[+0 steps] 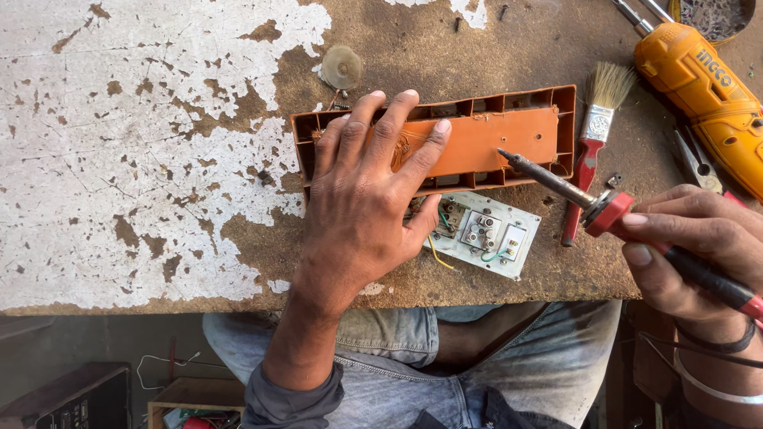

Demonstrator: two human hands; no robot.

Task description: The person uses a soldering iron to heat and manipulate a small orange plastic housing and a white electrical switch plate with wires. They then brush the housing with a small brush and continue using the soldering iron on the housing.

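Left hand (pixel 366 199) is pressing flat, fingers spread, on orange casing (pixel 477 139), frame centre. Right hand (pixel 687 246) is gripping soldering iron (pixel 556 184), tip hovering over casing edge. Risk: tip nr fingers, burning skin or melting plastic if it's slipping.

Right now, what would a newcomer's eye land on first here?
Probably the orange plastic casing at the bench's centre, with the left hand pressed flat on it. Next, the soldering iron in the right hand, its tip at the casing's right end. A yellow power drill lies top right.
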